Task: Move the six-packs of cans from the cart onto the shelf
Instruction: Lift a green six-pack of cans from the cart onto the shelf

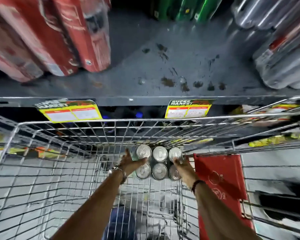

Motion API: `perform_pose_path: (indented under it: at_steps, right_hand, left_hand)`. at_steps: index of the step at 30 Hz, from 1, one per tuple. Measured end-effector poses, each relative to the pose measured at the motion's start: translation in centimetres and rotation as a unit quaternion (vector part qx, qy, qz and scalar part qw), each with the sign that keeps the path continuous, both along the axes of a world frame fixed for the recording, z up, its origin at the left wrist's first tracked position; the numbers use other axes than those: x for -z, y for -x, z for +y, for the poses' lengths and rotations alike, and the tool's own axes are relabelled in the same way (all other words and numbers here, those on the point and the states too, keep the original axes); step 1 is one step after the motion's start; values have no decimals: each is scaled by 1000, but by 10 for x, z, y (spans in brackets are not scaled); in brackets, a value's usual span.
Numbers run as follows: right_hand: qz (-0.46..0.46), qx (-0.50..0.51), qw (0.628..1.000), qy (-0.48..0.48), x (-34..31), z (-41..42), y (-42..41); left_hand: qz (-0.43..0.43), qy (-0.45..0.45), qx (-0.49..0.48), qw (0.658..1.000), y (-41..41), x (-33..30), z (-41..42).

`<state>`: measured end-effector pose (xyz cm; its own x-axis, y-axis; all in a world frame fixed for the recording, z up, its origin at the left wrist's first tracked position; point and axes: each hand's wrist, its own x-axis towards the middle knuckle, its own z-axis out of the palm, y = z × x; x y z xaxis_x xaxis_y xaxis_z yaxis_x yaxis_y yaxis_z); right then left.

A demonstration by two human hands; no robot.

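Observation:
A six-pack of silver-topped cans sits deep in the wire cart, near its far end. My left hand presses against the pack's left side, thumb over a can top. My right hand holds the pack's right side. Both arms reach down into the cart. Above the cart's rim runs the dark grey shelf, with a wide bare stretch in its middle.
Red can packs stand on the shelf's left, silver packs on its right, green ones at the back. Yellow price tags hang from the shelf edge. A red flap hangs on the cart's right side.

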<state>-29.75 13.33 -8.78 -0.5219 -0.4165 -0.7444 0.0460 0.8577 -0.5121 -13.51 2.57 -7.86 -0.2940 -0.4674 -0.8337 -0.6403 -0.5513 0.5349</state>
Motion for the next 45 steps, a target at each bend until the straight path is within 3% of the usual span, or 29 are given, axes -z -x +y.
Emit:
perform_pose_path:
  at_steps: [2, 5, 8, 14, 18, 21, 26, 30, 39, 45]
  right_hand:
    - [-79, 42, 996, 13, 7, -1, 6]
    - [-123, 79, 989, 35, 10, -2, 12]
    - [-97, 95, 990, 39, 6, -4, 10]
    - [-9, 23, 999, 26, -19, -12, 6]
    - [57, -28, 998, 27, -50, -7, 12]
    - [76, 1, 996, 55, -83, -1, 17]
    - [111, 13, 984, 138, -160, 2, 26]
    - [204, -73, 965, 148, -228, 4, 29]
    - [229, -126, 948, 182, -335, -25, 36]
    - [163, -87, 959, 217, -367, -91, 55]
  left_hand:
    - [61, -42, -63, 995, 6, 12, 3]
    - [123, -65, -118, 983, 18, 19, 13]
    - [138, -68, -179, 972, 24, 28, 17]
    - [157, -49, -219, 962, 21, 23, 27]
    - [139, -48, -175, 974, 20, -29, 23]
    - [122, -25, -149, 981, 24, -84, 20]
    - [190, 12, -144, 971, 29, -166, 19]
    - [192, 7, -108, 975, 24, -219, 23]
    - [200, 72, -101, 972, 23, -315, -2]
    - [202, 75, -131, 968, 51, -347, -57]
